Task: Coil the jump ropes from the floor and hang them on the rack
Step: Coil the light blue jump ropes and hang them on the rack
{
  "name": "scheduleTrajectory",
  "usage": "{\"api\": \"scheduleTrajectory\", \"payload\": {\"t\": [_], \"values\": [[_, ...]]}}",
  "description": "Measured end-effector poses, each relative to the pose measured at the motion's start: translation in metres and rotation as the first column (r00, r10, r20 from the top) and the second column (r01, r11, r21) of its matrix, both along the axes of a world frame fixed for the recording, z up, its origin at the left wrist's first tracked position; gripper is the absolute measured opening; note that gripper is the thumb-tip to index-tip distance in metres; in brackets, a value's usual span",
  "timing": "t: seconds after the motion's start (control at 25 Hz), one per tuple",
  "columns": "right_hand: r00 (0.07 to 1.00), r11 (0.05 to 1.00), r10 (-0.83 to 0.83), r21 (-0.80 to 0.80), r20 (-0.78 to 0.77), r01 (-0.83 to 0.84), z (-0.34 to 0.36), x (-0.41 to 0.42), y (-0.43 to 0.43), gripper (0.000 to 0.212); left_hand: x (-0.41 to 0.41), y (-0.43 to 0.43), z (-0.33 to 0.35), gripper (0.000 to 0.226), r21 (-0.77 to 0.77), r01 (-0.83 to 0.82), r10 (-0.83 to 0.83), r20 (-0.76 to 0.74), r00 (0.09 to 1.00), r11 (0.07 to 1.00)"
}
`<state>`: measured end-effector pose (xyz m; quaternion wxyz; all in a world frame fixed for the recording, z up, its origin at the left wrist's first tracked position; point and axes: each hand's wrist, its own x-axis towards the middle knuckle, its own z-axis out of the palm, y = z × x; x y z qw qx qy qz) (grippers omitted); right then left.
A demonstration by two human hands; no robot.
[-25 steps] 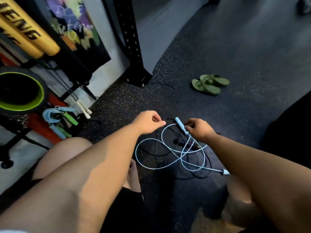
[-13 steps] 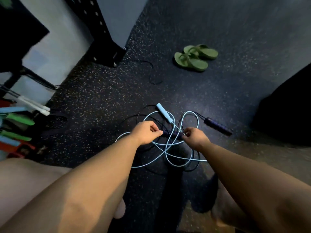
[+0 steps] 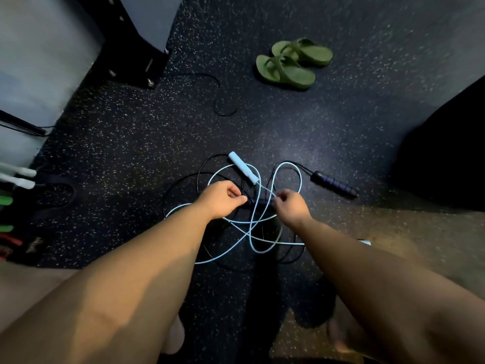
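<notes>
Head view, right hand [image 3: 291, 206] pinching blue jump rope [image 3: 242, 167], left hand [image 3: 223, 199] grip curled, hold unclear

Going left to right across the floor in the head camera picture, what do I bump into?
white handles → black rack foot → left hand → right hand → dark purple handle

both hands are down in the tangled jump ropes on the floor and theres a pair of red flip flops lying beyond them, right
Not red: the head view shows the flip-flops are green. The rest holds: left hand and right hand are down in the tangled jump ropes on the floor, the pair beyond them.
</notes>
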<state>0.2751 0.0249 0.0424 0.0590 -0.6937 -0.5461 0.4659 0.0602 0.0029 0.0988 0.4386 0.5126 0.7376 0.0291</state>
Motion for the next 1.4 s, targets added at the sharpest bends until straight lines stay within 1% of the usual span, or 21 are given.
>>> {"api": "scheduleTrajectory", "payload": {"t": [0.08, 0.16, 0.24, 0.32, 0.36, 0.4, 0.52, 0.56, 0.68, 0.76, 0.8, 0.88, 0.92, 0.96, 1.0, 1.04, 1.08, 1.16, 1.28, 1.36, 1.4], "values": [[0.979, 0.985, -0.144, 0.076, -0.147, 0.157, 0.024, -0.004, 0.009, 0.015, 0.003, 0.003, -0.001, 0.031, 0.011, -0.013, 0.013, 0.034, 0.999, 1.0], [0.927, 0.946, -0.247, 0.138, -0.281, 0.294, 0.054, -0.008, 0.02, 0.013, 0.009, 0.01, 0.005, 0.039, 0.057, -0.025, 0.021, 0.061, 0.998, 0.998], [0.884, 0.925, -0.249, 0.173, -0.395, 0.338, 0.084, -0.01, 0.03, 0.017, 0.017, 0.019, 0.02, 0.05, 0.175, -0.033, 0.023, 0.059, 0.998, 0.984], [0.891, 0.936, -0.142, 0.234, -0.431, 0.263, 0.115, -0.012, 0.036, 0.019, 0.027, 0.029, 0.045, 0.058, 0.313, -0.008, -0.001, 0.029, 1.0, 0.95], [0.901, 0.941, -0.07, 0.272, -0.428, 0.202, 0.132, -0.012, 0.037, 0.019, 0.031, 0.033, 0.06, 0.058, 0.363, 0.016, -0.027, 0.025, 0.999, 0.932], [0.907, 0.94, 0.0, 0.31, -0.42, 0.144, 0.149, -0.012, 0.039, 0.019, 0.035, 0.039, 0.076, 0.054, 0.394, 0.041, -0.057, 0.03, 0.998, 0.918], [0.912, 0.899, 0.165, 0.437, -0.375, 0.017, 0.207, -0.007, 0.043, 0.019, 0.036, 0.049, 0.127, 0.025, 0.449, 0.105, -0.123, 0.012, 0.992, 0.887], [0.916, 0.877, 0.209, 0.479, -0.342, -0.021, 0.227, -0.003, 0.043, 0.018, 0.033, 0.051, 0.147, 0.021, 0.461, 0.118, -0.136, 0.007, 0.991, 0.88], [0.918, 0.794, 0.318, 0.596, -0.237, -0.121, 0.279, 0.013, 0.042, 0.015, 0.028, 0.049, 0.205, 0.02, 0.534, 0.103, -0.165, 0.07, 0.984, 0.839], [0.909, 0.752, 0.345, 0.648, -0.232, -0.121, 0.31, 0.02, 0.041, 0.016, 0.03, 0.043, 0.24, 0.022, 0.601, 0.042, -0.146, 0.124, 0.981, 0.798], [0.902, 0.742, 0.355, 0.661, -0.246, -0.112, 0.324, 0.023, 0.04, 0.016, 0.031, 0.04, 0.254, 0.023, 0.628, 0.041, -0.143, 0.113, 0.983, 0.777], [0.888, 0.706, 0.405, 0.691, -0.217, -0.153, 0.355, 0.028, 0.037, 0.014, 0.031, 0.028, 0.276, 0.025, 0.665, 0.146, -0.183, -0.014, 0.983, 0.732], [0.888, 0.672, 0.432, 0.713, -0.159, -0.2, 0.37, 0.03, 0.035, 0.013, 0.029, 0.021, 0.283, 0.026, 0.686, 0.192, -0.191, -0.078, 0.978, 0.702], [0.888, 0.639, 0.449, 0.73, -0.1, -0.241, 0.381, 0.03, 0.033, 0.012, 0.026, 0.016, 0.288, 0.029, 0.713, 0.2, -0.172, -0.113, 0.979, 0.672], [0.883, 0.615, 0.465, 0.74, -0.059, -0.274, 0.389, 0.029, 0.031, 0.012, 0.023, 0.012, 0.29, 0.033, 0.734, 0.177, -0.135, -0.116, 0.984, 0.656], [0.878, 0.604, 0.476, 0.741, -0.04, -0.294, 0.391, 0.027, 0.03, 0.011, 0.021, 0.009, 0.289, 0.039, 0.732, 0.147, -0.099, -0.109, 0.989, 0.666], [0.874, 0.599, 0.485, 0.743, -0.04, -0.299, 0.389, 0.024, 0.027, 0.011, 0.02, 0.007, 0.289, 0.045, 0.708, 0.133, -0.077, -0.11, 0.991, 0.694], [0.879, 0.62, 0.467, 0.744, -0.094, -0.25, 0.372, 0.021, 0.024, 0.012, 0.019, 0.007, 0.284, 0.052, 0.631, 0.124, -0.085, -0.093, 0.992, 0.766], [0.87, 0.663, 0.444, 0.731, -0.213, -0.159, 0.344, 0.02, 0.022, 0.013, 0.023, 0.007, 0.279, 0.048, 0.549, 0.078, -0.15, 0.088, 0.985, 0.832], [0.86, 0.681, 0.452, 0.715, -0.236, -0.161, 0.335, 0.013, 0.027, 0.014, 0.026, 0.008, 0.276, 0.045, 0.506, 0.058, -0.202, 0.233, 0.951, 0.86], [0.848, 0.686, 0.468, 0.708, -0.25, -0.169, 0.336, 0.009, 0.029, 0.012, 0.028, 0.009, 0.276, 0.041, 0.477, 0.028, -0.21, 0.333, 0.919, 0.878]]}}
